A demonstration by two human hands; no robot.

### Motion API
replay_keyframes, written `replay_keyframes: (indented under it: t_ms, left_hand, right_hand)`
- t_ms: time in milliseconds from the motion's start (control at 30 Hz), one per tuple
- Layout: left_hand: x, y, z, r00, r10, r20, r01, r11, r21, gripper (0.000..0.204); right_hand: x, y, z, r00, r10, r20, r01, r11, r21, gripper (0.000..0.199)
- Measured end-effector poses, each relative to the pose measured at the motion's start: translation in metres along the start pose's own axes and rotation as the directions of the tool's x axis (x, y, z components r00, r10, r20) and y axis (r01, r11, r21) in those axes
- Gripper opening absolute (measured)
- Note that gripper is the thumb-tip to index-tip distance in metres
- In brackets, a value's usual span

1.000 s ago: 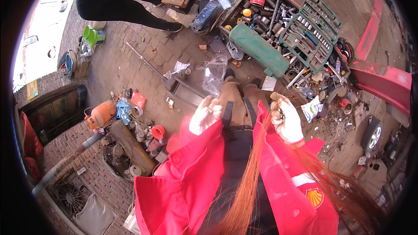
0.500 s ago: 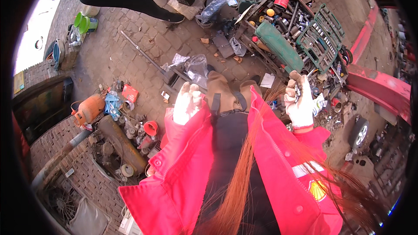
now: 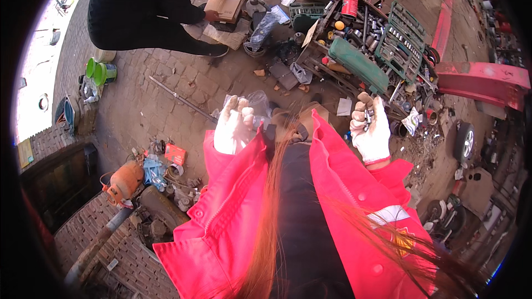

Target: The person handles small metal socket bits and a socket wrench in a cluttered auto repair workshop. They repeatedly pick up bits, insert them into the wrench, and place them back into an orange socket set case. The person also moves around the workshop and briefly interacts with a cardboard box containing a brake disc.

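Note:
Both of my hands wear white work gloves with tan-stained fingers and are raised in front of my red jacket. My right hand is curled palm up around small shiny metal parts, perhaps bolts or sockets; their exact kind is too small to tell. My left hand has its fingers bent in, and whatever may be inside is hidden. Beyond the right hand stands a crowded tool tray, with a green plastic case, an open socket set and a red spray can.
At the upper left a person in black bends over a cardboard box. Left lie a metal bar, an orange gas cylinder and green buckets. A red steel beam and a wheel are on the right.
My view has shifted somewhat. Both gloved hands stay raised and curled, the right still around the metal parts. The person in black has come further into view, both hands at the box.

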State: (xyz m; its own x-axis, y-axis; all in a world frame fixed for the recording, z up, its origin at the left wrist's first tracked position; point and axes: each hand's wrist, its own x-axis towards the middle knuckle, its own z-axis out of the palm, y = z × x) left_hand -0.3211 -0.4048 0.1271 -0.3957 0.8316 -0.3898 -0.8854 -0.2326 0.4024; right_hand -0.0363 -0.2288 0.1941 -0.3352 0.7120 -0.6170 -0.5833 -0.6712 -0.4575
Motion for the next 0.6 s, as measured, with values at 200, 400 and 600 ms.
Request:
replay_keyframes:
  t_ms: [200,400,600]
  left_hand:
    - [0.026,-0.001,0.023,0.997,0.045,0.061,-0.05,0.995,0.085,0.056]
    - [0.033,0.008,0.038,0.976,-0.038,0.212,0.019,0.996,0.092,0.055]
    - [0.057,0.007,0.063,0.998,-0.041,0.039,0.03,0.97,0.243,0.052]
  right_hand:
    - [0.005,0.001,0.003,0.987,-0.097,-0.129,0.095,0.995,-0.018,0.034]
    - [0.036,-0.007,0.019,0.996,-0.083,-0.028,0.083,0.996,-0.01,0.031]
    - [0.082,-0.027,0.038,0.987,0.141,0.08,-0.139,0.99,-0.029,0.026]
